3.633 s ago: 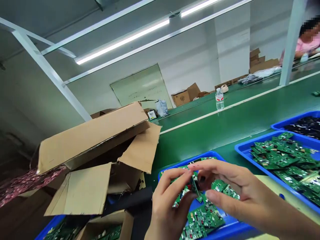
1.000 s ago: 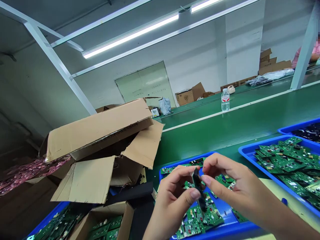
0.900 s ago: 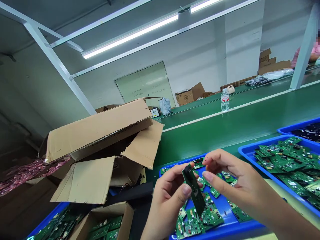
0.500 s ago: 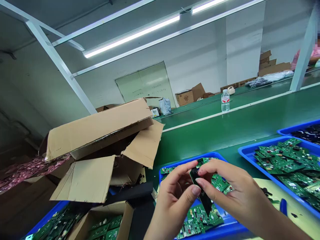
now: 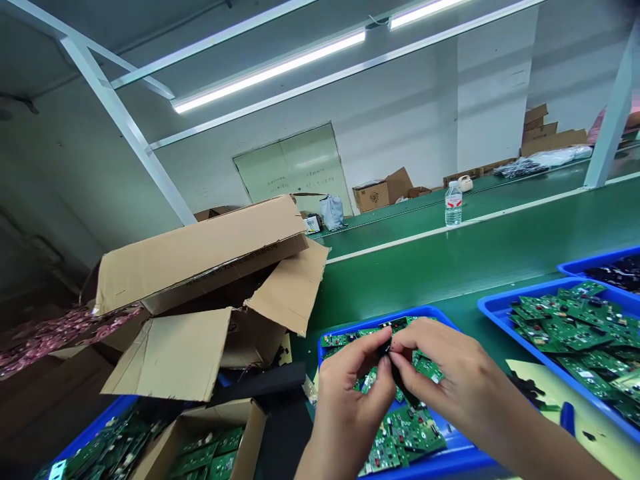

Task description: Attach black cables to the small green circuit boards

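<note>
Two bare hands at work, left hand (image 5: 347,410) and right hand (image 5: 450,377), fingertips pinching a narrow dark circuit board (image 5: 386,348) between them; loose green circuit boards (image 5: 413,430) and a blue plastic tray (image 5: 385,313) below the fingers. Fine handling in progress, a steady pinch called for.

Layout's pretty simple: one tray (image 5: 345,327) of circuit boards (image 5: 410,427) sits on the table (image 5: 425,280) straight ahead, a second tray (image 5: 500,300) to its right, and a third (image 5: 595,260) behind that. Torn-open cardboard box (image 5: 200,253) on the left, another tray (image 5: 87,437) below it, water bottle (image 5: 453,207) on the next table (image 5: 390,243) back.
</note>
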`<move>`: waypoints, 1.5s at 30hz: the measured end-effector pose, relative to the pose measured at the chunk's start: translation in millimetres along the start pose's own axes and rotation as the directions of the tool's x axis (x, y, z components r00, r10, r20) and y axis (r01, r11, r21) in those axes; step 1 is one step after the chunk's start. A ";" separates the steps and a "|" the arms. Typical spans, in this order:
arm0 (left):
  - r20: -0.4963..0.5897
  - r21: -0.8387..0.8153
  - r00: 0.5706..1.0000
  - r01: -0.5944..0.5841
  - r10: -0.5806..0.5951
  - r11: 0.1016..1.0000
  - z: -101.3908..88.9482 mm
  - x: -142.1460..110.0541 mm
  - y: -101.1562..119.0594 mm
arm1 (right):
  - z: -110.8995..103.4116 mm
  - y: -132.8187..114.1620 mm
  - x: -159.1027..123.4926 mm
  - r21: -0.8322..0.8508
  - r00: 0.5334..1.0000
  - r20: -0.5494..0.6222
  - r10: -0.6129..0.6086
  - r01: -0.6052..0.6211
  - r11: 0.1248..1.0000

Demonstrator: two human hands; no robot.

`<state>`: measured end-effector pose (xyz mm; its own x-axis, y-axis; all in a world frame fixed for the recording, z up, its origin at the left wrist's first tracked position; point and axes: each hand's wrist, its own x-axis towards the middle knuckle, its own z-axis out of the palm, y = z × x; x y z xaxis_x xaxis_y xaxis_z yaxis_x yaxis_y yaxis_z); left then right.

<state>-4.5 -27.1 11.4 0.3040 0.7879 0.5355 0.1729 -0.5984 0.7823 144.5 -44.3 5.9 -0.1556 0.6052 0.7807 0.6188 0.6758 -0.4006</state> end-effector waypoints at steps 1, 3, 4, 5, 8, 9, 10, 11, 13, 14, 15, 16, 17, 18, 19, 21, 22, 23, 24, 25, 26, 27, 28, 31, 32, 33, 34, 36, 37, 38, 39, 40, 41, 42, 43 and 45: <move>-0.012 0.051 1.000 -0.019 0.020 0.999 0.6 0.6 -0.3 | 1.2 0.2 -0.1 -0.027 1.000 0.004 -0.008 0.008 1.000; -0.031 0.134 0.997 -0.067 0.072 0.989 1.4 2.2 -0.6 | 4.1 -0.8 -0.4 -0.071 0.999 -0.017 -0.028 0.027 0.997; -0.040 0.162 0.994 -0.095 0.103 0.982 1.9 2.9 -1.0 | 5.9 -1.7 -0.6 -0.081 0.999 -0.039 -0.038 0.035 0.996; -0.052 0.181 0.990 -0.118 0.129 0.976 2.5 3.5 -1.5 | 7.8 -2.4 -0.8 -0.081 0.997 -0.062 -0.044 0.039 0.996; -0.082 0.204 0.982 -0.150 0.169 0.967 4.2 2.7 -3.2 | 11.3 2.7 -0.9 -0.064 0.995 -0.097 -0.031 0.025 0.998; -0.090 0.203 0.979 -0.163 0.184 0.966 4.4 1.3 -3.0 | 10.7 8.1 -0.6 -0.070 0.993 -0.115 -0.003 -0.005 0.998; -0.106 0.198 0.974 -0.178 0.201 0.964 4.1 -0.6 -2.1 | 8.5 15.5 0.0 -0.080 0.988 -0.147 0.045 -0.058 0.995; -0.135 0.188 0.968 -0.185 0.212 0.965 3.5 -2.8 -0.5 | 4.8 24.4 0.9 -0.086 0.974 -0.194 0.118 -0.136 0.987; -0.221 0.136 0.956 -0.163 0.190 0.977 1.1 -6.7 4.5 | -6.8 43.0 3.2 0.002 0.892 -0.296 0.342 -0.357 0.934; -0.267 0.088 0.953 -0.124 0.143 0.988 -0.4 -7.9 7.2 | -13.8 50.9 4.5 0.119 0.833 -0.304 0.462 -0.448 0.886; -0.299 0.026 0.951 -0.071 0.075 0.997 -2.0 -8.3 9.5 | -20.8 56.8 5.7 0.262 0.778 -0.300 0.552 -0.490 0.832; -0.315 -0.045 0.949 -0.014 -0.001 0.999 -3.3 -8.0 11.1 | -27.3 60.3 6.6 0.398 0.749 -0.261 0.610 -0.492 0.774; -0.322 -0.112 0.944 0.033 -0.068 0.993 -4.4 -7.1 11.9 | -32.7 61.6 7.2 0.516 0.741 -0.207 0.639 -0.472 0.714; -0.324 -0.169 0.938 0.068 -0.121 0.983 -5.2 -5.9 12.0 | -36.9 61.1 7.4 0.605 0.755 -0.139 0.641 -0.447 0.659; -0.327 -0.209 0.933 0.088 -0.154 0.974 -5.5 -4.7 11.3 | -39.7 59.2 7.3 0.664 0.784 -0.066 0.618 -0.428 0.613; -0.337 -0.239 0.927 0.085 -0.165 0.967 -5.2 -3.4 9.4 | -41.5 52.8 6.3 0.714 0.837 0.062 0.544 -0.418 0.562; -0.341 -0.237 0.928 0.070 -0.151 0.969 -4.7 -3.7 8.6 | -40.9 48.6 5.4 0.717 0.856 0.112 0.504 -0.421 0.555; -0.343 -0.231 0.930 0.050 -0.129 0.972 -4.1 -4.4 8.2 | -39.6 43.6 4.3 0.713 0.869 0.154 0.470 -0.427 0.557; -0.344 -0.226 0.933 0.027 -0.105 0.974 -3.5 -5.6 8.2 | -37.6 37.8 2.9 0.706 0.877 0.183 0.445 -0.432 0.561; -0.344 -0.225 0.936 0.001 -0.081 0.974 -2.9 -6.9 8.7 | -35.2 31.0 1.2 0.699 0.879 0.207 0.430 -0.441 0.563; -0.341 -0.231 0.938 -0.022 -0.060 0.973 -2.4 -8.3 9.5 | -32.4 23.4 -0.7 0.690 0.877 0.233 0.421 -0.454 0.563; -0.335 -0.246 0.941 -0.040 -0.047 0.968 -2.0 -9.4 10.6 | -29.4 15.4 -2.9 0.679 0.873 0.258 0.415 -0.469 0.565; -0.326 -0.269 0.945 -0.049 -0.043 0.962 -1.7 -10.1 11.8 | -26.5 7.3 -5.2 0.659 0.868 0.283 0.409 -0.486 0.574; -0.277 -0.362 0.959 -0.051 -0.056 0.931 -1.9 -10.1 15.7 | -19.9 -12.3 -10.8 0.595 0.869 0.289 0.402 -0.492 0.635; -0.261 -0.379 0.964 -0.061 -0.043 0.923 -2.4 -9.6 16.8 | -18.7 -16.2 -11.8 0.588 0.871 0.267 0.412 -0.486 0.647; -0.249 -0.380 0.968 -0.081 -0.018 0.921 -2.9 -9.1 17.7 | -18.1 -18.9 -12.3 0.592 0.872 0.238 0.427 -0.479 0.649; -0.242 -0.366 0.970 -0.108 0.018 0.924 -3.3 -8.6 18.3 | -17.9 -20.5 -12.5 0.604 0.871 0.210 0.445 -0.473 0.642; -0.242 -0.319 0.967 -0.162 0.085 0.934 -3.3 -8.0 18.8 | -18.0 -22.1 -12.2 0.625 0.863 0.187 0.469 -0.473 0.621; -0.248 -0.305 0.963 -0.178 0.102 0.936 -2.8 -7.9 18.7 | -18.0 -22.7 -11.9 0.624 0.865 0.194 0.462 -0.472 0.623; -0.255 -0.311 0.962 -0.179 0.099 0.933 -2.0 -7.8 18.4 | -17.8 -23.4 -11.7 0.611 0.872 0.207 0.443 -0.469 0.638; -0.256 -0.338 0.964 -0.164 0.077 0.927 -1.1 -7.8 18.1 | -17.3 -24.4 -11.6 0.588 0.880 0.220 0.420 -0.463 0.663; -0.249 -0.380 0.968 -0.137 0.042 0.915 -0.3 -7.9 17.8 | -16.7 -25.5 -11.5 0.557 0.887 0.233 0.399 -0.458 0.693; -0.233 -0.427 0.973 -0.104 0.003 0.898 0.3 -7.9 17.8 | -15.9 -26.6 -11.4 0.524 0.890 0.241 0.386 -0.454 0.720; -0.208 -0.469 0.978 -0.072 -0.031 0.881 0.4 -8.0 17.9 | -15.3 -27.7 -11.3 0.497 0.890 0.245 0.385 -0.456 0.738; -0.181 -0.497 0.982 -0.046 -0.051 0.867 0.0 -8.1 18.3 | -14.8 -28.6 -11.2 0.477 0.885 0.246 0.394 -0.465 0.746; -0.135 -0.502 0.990 -0.031 -0.043 0.864 -2.1 -8.7 19.3 | -14.9 -29.3 -11.6 0.461 0.874 0.243 0.422 -0.486 0.742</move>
<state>-5.8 -45.1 22.5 0.1668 0.8255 0.5392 -0.3302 -0.4685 0.8194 139.7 -77.4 15.7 -0.0618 0.9158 0.3968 0.1800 0.4013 -0.8981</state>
